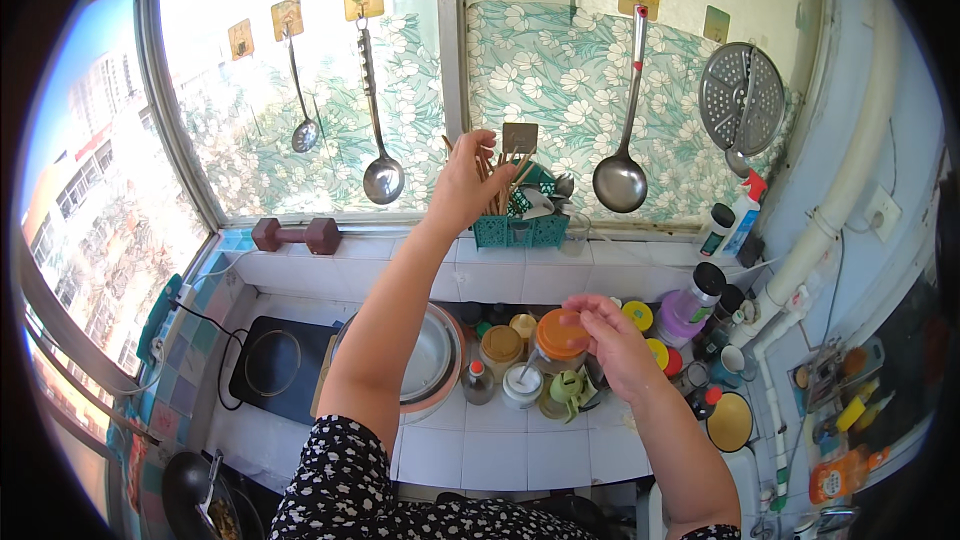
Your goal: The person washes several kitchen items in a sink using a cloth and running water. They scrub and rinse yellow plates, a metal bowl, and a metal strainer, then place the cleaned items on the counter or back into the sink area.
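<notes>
My left hand (468, 180) reaches to the windowsill, at a bundle of wooden chopsticks (500, 188) standing in a green plastic basket (520, 232). Its thumb and fingers are apart around the chopstick tops, with no firm grip visible. A spoon (565, 184) and other utensils share the basket. Lower down, my right hand (612, 345) hovers open beside a jar with an orange lid (562, 332); its fingertips overlap the lid's edge, and I cannot tell if they touch. Close by stand a white jar (523, 387) with a spoon handle sticking out and a light-green pot (568, 390).
A ladle (620, 180), a second ladle (383, 178), a skimmer (305, 133) and a round perforated plate (741, 100) hang at the window. A dumbbell (297, 236) lies on the sill. Bottles and jars crowd the counter's right. A wok (185, 500) sits lower left.
</notes>
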{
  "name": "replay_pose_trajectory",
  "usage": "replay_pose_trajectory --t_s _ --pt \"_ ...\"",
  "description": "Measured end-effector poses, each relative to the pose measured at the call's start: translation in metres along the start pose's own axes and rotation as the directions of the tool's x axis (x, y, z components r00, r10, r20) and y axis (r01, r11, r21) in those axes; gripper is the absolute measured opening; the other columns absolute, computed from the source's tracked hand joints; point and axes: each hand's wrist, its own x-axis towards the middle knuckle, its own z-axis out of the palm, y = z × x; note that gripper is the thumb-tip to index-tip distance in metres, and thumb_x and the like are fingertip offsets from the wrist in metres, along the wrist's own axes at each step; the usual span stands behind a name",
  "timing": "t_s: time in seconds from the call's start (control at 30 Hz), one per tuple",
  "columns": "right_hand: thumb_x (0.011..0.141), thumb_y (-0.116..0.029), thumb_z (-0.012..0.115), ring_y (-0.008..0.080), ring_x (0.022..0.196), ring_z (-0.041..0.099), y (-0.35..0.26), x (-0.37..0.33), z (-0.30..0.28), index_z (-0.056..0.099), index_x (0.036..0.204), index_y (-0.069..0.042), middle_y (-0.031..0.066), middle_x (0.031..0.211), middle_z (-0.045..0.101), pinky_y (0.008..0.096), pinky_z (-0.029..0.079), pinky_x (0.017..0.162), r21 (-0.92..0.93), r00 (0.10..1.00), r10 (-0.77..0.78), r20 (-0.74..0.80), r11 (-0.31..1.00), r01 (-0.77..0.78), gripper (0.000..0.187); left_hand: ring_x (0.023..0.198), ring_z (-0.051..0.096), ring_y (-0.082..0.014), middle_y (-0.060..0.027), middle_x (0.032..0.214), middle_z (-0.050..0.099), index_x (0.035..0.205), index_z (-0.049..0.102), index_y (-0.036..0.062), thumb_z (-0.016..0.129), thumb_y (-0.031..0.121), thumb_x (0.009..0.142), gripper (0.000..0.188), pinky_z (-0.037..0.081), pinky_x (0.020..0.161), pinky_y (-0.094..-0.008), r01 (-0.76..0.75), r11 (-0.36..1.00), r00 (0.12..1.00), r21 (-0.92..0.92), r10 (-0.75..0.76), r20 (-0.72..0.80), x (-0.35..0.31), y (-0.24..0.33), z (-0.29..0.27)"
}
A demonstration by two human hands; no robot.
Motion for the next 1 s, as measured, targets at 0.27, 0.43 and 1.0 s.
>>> replay_pose_trajectory --t_s 0.27,0.43,1.0 --pt "0.083 -0.007 0.043 0.0258 0.133 0.023 -0.041 0.147 0.067 0.029 0.135 -0.001 0.0114 0.144 0.024 0.037 0.023 0.107 -0.939 0.662 -0.683 0.309 -0.108 0.327 0.054 0.119 0.044 -0.0296 -0.0115 0.131 0.046 0.123 0.049 0.0038 0.041 0.025 0.092 0.038 0.032 0.1 -0.0411 -0.326 0.943 0.945 0.071 0.327 -0.006 -0.02 0.0 -0.015" --pt "0.085 -0.012 0.042 0.0255 0.134 0.02 -0.02 0.169 0.061 0.023 0.139 -0.004 0.0101 0.146 0.018 0.0374 0.02 0.108 -0.952 0.816 -0.49 0.306 -0.159 0.262 0.058 0.118 0.045 -0.0251 -0.0074 0.122 0.054 0.122 0.051 0.0073 0.043 0.03 0.091 0.039 0.028 0.103 -0.0431 -0.369 0.844 0.926 0.39 0.296 0.235 -0.026 -0.01 -0.006" --pt "0.076 -0.01 0.057 0.0293 0.106 0.049 0.155 -0.197 -0.178 0.053 0.111 -0.004 0.0111 0.112 0.054 0.0395 0.039 0.092 -0.903 0.81 -0.504 -0.3 0.424 -0.07 0.035 0.099 0.054 -0.0306 -0.0125 0.108 0.056 0.099 0.058 0.0041 0.058 0.002 0.076 0.023 0.04 0.088 -0.0423 -0.453 0.783 0.67 -0.427 0.615 0.416 -0.21 0.214 0.196"
